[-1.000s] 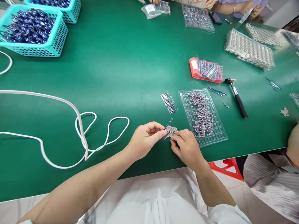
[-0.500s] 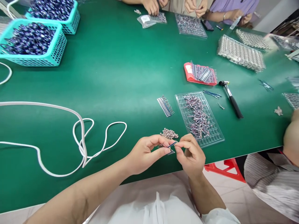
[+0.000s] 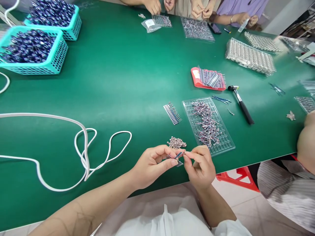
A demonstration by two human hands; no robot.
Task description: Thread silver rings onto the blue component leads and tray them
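Near the front edge of the table, my left hand (image 3: pixel 150 167) pinches a narrow blue strip (image 3: pixel 178 155) between thumb and fingers. Thin wires and a greyish edge show below it. My right hand (image 3: pixel 200 167) is closed at the strip's far end, thumb against forefinger. What it pinches is too small to make out. Just beyond my fingers lies a pile of small round metal discs (image 3: pixel 176 142). Past that is a comb-like row of wired parts (image 3: pixel 172 113). A clear plastic tray (image 3: pixel 227 142) to the right bears a heap of small wired parts (image 3: pixel 208 124).
Right of the tray lie blue strips (image 3: pixel 221 99) and a black-handled hammer (image 3: pixel 244 111). A red sheet (image 3: pixel 197 82) bears wired rows. White cord (image 3: pixel 85 141) loops at left, below turquoise baskets (image 3: pixel 57 55). Co-workers' hands (image 3: pixel 152 6) are across the table; another person sits right.
The blue strip has tilted more steeply between my hands. My fingers have shifted slightly at its end. The whole view has moved a little.
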